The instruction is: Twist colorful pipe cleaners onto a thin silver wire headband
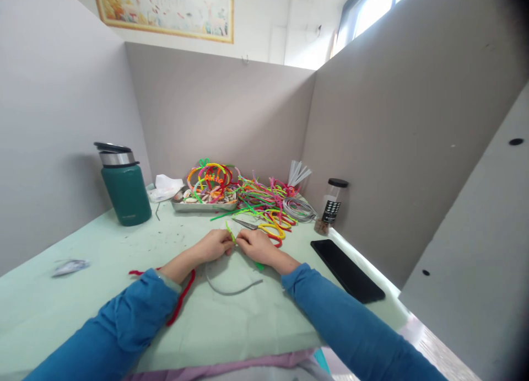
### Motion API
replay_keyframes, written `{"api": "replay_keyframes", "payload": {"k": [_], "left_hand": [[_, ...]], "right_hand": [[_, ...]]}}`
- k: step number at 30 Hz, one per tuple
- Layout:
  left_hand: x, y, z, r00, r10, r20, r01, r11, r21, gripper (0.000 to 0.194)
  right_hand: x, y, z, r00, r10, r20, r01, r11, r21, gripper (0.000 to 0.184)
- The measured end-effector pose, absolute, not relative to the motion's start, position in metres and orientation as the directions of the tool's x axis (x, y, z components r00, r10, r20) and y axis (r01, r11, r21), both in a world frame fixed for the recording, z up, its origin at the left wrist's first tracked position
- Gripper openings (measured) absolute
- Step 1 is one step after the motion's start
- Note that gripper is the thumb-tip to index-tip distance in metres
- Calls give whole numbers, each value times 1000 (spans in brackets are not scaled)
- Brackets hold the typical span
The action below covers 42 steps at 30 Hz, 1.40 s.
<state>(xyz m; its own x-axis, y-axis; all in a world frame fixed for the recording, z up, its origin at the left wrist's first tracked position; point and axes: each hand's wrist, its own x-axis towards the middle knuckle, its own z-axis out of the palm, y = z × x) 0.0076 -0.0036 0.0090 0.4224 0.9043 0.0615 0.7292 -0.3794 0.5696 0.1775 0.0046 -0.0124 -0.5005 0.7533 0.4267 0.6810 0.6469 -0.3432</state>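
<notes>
My left hand (215, 244) and my right hand (255, 245) meet over the middle of the table, fingertips pinched close together. Between them runs a yellow-green pipe cleaner (230, 232), its upper end sticking up past the left fingers. Both hands are closed on it; the part inside the fingers is hidden. A bit of bright green (259, 266) shows under my right hand. Below the hands a grey cord (231, 293) curves over the cloth. Under my left forearm lies a red pipe cleaner (182, 299). Scissors (268, 229) with yellow-and-red handles lie just beyond my right hand.
A metal tray (204, 207) holds small pieces and colourful looped pipe cleaners. Right of it are a pile of pipe cleaners (264, 193) and a grey coil (300, 210). A green bottle (126, 193), a clear jar (330, 207) and a black phone (347, 271) stand or lie around. Grey partitions (223, 105) enclose the table.
</notes>
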Motion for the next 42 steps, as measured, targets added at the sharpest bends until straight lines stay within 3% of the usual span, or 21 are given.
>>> {"api": "replay_keyframes", "payload": {"k": [9,42], "left_hand": [[8,-4,8,416,908,59,708,-364,606,17],[8,-3,8,408,912,41,707,-344,618,33]], "right_hand": [[177,4,-12,-498,757,423,685,642,-344,20],[178,2,-10,-492,774,398,697,624,-353,21]]}}
